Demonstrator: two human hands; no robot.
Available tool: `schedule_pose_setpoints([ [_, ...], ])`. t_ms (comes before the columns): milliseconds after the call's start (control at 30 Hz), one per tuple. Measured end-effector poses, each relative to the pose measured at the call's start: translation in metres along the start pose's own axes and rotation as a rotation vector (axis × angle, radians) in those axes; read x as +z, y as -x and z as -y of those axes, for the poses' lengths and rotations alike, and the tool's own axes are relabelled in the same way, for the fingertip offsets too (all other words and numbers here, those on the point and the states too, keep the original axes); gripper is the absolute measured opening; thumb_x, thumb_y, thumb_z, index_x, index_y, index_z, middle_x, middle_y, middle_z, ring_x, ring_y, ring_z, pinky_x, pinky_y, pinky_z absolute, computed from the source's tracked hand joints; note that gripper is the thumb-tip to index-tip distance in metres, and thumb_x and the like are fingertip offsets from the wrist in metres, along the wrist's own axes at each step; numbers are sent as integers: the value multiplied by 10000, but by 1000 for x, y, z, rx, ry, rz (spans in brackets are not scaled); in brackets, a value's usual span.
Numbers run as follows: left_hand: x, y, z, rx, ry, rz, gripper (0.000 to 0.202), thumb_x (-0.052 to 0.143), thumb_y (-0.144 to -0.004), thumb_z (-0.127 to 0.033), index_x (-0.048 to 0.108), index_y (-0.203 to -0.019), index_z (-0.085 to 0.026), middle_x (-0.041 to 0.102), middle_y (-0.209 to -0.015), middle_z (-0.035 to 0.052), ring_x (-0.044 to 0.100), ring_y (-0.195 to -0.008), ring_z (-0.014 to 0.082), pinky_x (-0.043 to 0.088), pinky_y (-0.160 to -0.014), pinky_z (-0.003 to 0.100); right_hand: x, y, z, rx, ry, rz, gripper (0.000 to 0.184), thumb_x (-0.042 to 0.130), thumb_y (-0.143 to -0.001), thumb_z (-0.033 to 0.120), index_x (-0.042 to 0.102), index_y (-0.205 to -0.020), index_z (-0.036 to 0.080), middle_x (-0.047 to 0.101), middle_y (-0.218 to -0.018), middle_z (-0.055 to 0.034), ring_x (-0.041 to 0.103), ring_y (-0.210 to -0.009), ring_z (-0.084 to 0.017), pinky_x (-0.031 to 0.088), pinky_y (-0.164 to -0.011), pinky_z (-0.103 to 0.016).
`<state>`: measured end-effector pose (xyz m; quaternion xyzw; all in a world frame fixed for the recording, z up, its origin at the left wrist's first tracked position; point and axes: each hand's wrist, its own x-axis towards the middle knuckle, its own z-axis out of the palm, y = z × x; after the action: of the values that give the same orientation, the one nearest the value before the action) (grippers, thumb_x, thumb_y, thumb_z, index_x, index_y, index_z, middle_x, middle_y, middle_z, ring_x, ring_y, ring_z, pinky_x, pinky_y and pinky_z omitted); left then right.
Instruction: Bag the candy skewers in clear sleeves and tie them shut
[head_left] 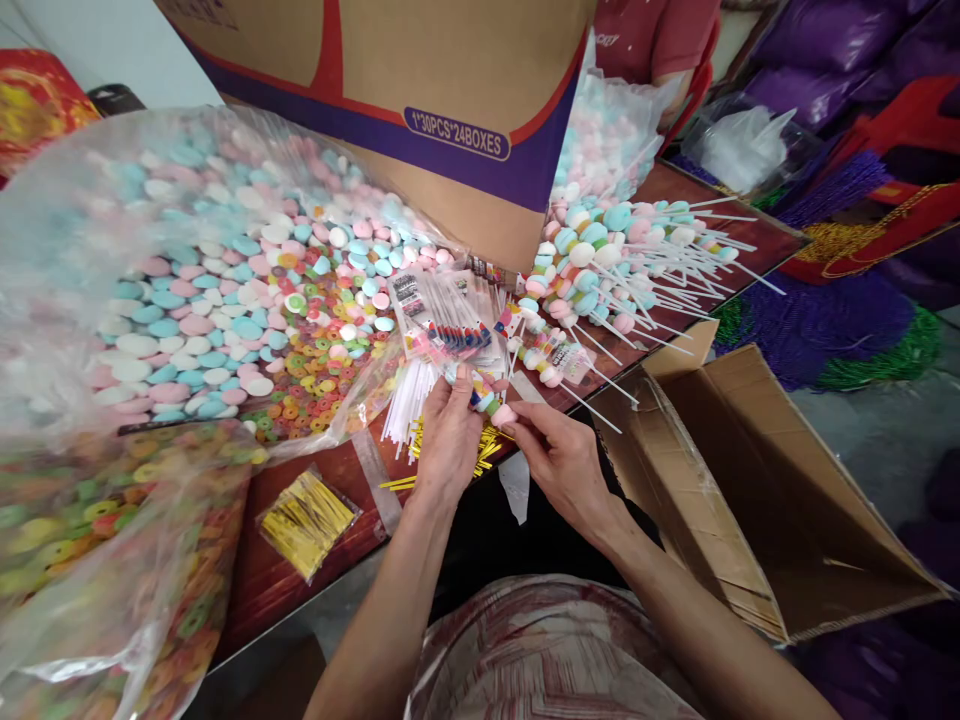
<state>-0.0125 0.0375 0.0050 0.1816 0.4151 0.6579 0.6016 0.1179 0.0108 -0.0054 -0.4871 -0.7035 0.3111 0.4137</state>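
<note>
Between my hands is a candy skewer (491,407) with pastel pieces and a green ring on it. My left hand (448,430) is closed around its upper part, thumb on top. At its lower end, my right hand (559,450) pinches near a pink candy; the exact grip is partly hidden by the fingers. Just beyond lie printed plastic packets (442,310) and a bundle of white sticks (411,400). Yellow twist ties (487,450) are scattered under and beside my left hand. Finished-looking candy skewers (544,355) lie to the right of the packets.
A big carton (450,60) stands at the back. Loose pastel candies (195,340) and gummy rings (315,370) spread across the left. Many skewers (600,250) are heaped at right. A pack of yellow ties (307,520) lies near the edge. An open cardboard box (720,480) sits below right.
</note>
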Motion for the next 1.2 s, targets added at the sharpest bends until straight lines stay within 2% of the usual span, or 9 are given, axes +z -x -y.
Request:
schedule_pose_setpoints([
  [267,4,7,8,-6,9,46,239,750,-778,-370,617,-792,-172,663,-816,19,664,-823,155,513,-762,285,24,-7,0,-44,45,-110,243,501,-962,284,718,-1027,195,720,-943,-116,667,-904,-233,530,-853,-379],
  [400,0,5,5,-65,16,101,221,738,-792,-368,645,-840,-173,681,-881,43,668,-920,189,516,-814,312,19,-10,7,226,-376,-79,134,628,-884,308,716,-909,210,711,-857,-56,642,-729,-176,531,-654,-306],
  [500,-2,2,-1,-110,58,162,232,745,-786,-384,649,-851,-183,675,-873,45,666,-981,220,521,-840,338,12,-12,10,505,-771,6,161,716,-809,330,705,-851,175,622,-649,6,417,-426,-60,302,-385,-201],
  [567,-2,1,-1,-116,76,206,226,741,-790,-388,652,-855,-191,681,-880,52,661,-1009,231,526,-844,345,9,-13,10,611,-944,26,210,771,-748,330,695,-831,152,598,-623,20,305,-377,-19,170,-351,-183],
  [667,0,2,3,-112,64,239,230,705,-823,-405,668,-890,-188,694,-915,72,654,-1019,235,530,-841,348,10,-17,10,660,-1031,-4,241,807,-703,324,683,-800,142,602,-630,18,286,-373,-7,120,-346,-177],
  [833,-2,7,6,-96,15,194,251,696,-835,-388,692,-938,-159,708,-995,81,648,-1011,210,500,-897,331,17,-20,13,477,-887,-96,184,767,-745,312,696,-788,148,623,-670,9,357,-424,-29,237,-376,-188],
  [967,-6,2,-9,-171,-23,227,304,716,-815,-420,702,-971,-159,717,-1047,104,649,-1056,238,502,-920,359,15,-17,14,380,-707,-99,172,710,-810,320,721,-900,174,639,-713,6,484,-532,-80,375,-459,-203],
  [1100,-5,-11,-24,-32,17,126,399,659,-821,-555,675,-930,-171,726,-1002,100,661,-1070,255,521,-912,380,14,-11,14,365,-601,-57,186,693,-825,343,719,-928,190,665,-749,-8,584,-637,-135,488,-558,-245],
  [1200,-2,-16,-24,18,36,80,367,705,-797,-520,651,-889,-169,722,-908,67,687,-1007,233,530,-892,358,16,-10,13,354,-581,-10,196,681,-834,369,716,-924,198,667,-741,-12,602,-647,-152,511,-568,-263],
])
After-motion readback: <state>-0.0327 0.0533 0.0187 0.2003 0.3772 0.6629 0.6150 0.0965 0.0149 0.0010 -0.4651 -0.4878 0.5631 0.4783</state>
